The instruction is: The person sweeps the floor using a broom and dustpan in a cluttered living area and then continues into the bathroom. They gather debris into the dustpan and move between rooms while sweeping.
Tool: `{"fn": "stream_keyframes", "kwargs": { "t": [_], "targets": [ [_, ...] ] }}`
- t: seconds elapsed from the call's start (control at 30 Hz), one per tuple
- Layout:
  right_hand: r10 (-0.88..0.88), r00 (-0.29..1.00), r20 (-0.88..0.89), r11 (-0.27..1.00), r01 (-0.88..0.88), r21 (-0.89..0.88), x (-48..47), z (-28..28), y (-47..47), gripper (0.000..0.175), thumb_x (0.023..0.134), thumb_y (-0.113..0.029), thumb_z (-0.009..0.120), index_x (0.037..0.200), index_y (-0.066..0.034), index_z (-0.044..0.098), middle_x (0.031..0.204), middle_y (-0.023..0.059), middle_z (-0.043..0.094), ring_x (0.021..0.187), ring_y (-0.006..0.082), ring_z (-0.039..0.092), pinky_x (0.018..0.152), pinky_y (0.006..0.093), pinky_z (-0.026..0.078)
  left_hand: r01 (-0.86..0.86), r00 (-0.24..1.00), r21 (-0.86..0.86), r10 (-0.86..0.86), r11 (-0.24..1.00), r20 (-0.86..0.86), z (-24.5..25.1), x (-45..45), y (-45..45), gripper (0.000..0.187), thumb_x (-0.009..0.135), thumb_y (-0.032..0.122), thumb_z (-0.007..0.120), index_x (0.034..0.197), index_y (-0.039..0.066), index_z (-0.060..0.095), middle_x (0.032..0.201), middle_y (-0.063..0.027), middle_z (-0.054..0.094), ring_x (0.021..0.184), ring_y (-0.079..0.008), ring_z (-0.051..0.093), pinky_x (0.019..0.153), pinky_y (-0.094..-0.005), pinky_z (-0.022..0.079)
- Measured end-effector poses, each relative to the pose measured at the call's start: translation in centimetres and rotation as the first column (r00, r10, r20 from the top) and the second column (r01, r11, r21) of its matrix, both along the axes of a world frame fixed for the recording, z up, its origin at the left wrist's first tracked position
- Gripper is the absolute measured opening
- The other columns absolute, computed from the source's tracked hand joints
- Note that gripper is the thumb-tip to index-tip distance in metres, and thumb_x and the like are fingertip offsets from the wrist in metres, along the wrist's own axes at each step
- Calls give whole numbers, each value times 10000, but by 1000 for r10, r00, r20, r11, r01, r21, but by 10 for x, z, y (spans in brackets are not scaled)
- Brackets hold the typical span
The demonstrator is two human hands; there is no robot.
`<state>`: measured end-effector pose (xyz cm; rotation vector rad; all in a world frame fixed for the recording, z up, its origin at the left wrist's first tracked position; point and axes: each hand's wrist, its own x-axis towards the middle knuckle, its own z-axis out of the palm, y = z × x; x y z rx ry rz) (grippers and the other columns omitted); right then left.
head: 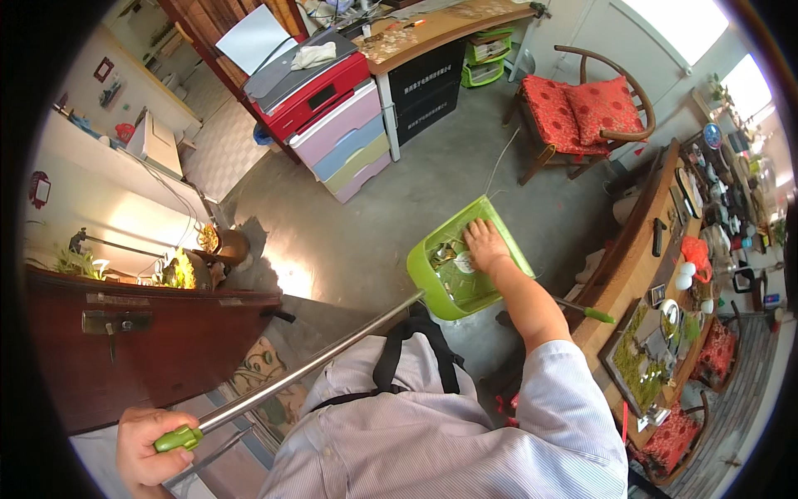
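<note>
A green plastic tray point(480, 293) with raised walls is in front of my body, above the grey floor. Small scraps and shiny wrapper-like bits point(442, 254) lie inside it, along with a whitish round piece point(464, 262). My right hand point(487, 244) reaches down into the tray, palm downward; whatever is under its fingers is hidden. At the lower left, my left hand point(153, 446) grips the green end knob point(178, 439) of a metal pole point(312, 369). This pole runs up to the tray's near wall. Another rod end with a green tip point(600, 314) shows beyond the tray's right side.
A red printer point(318, 96) stands on pastel drawers point(349, 146) beside a desk point(430, 31). A wooden armchair with red cushions point(580, 115) is at the upper right. A long wooden table point(614, 293) borders the right, a dark red cabinet point(187, 349) the left.
</note>
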<state>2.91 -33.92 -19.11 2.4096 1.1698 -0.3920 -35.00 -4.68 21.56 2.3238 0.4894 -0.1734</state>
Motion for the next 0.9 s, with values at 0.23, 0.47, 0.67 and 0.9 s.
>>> {"fn": "stream_keyframes", "kwargs": {
  "t": [0.23,0.47,0.67,0.9],
  "targets": [
    [278,958,64,959,-281,30,11,-5,-19,260,809,-192,441,983,-100,610,1018,34,570,1039,206,466,953,360,298,-9,1000,-18,9,1000,-13,3,-1,-3,313,558,210,637,752,-35,605,582,-61,569,487,-124,537,479,-221,404],
    [138,985,-103,985,-126,115,4,-26,-33,215,831,-190,425,932,-91,586,944,72,609,923,240,566,805,348,429,-16,1000,-63,16,998,6,-4,0,-1,310,571,175,646,785,-46,604,610,-56,580,501,-110,540,493,-211,410],
    [-53,917,-394,993,90,75,-19,-16,-29,343,830,-352,489,985,-53,551,910,124,633,861,281,608,734,389,474,-20,1000,-81,20,997,-2,-3,1,3,307,586,163,654,799,-52,603,625,-69,590,516,-125,556,509,-219,426],
    [-245,920,-306,961,273,49,-49,-43,-14,372,818,-314,519,1085,-61,469,980,132,596,864,271,609,732,360,488,53,996,-15,-51,999,78,-1,2,5,297,581,118,645,821,-54,608,637,-95,606,529,-150,582,523,-232,449]
  ]
}}
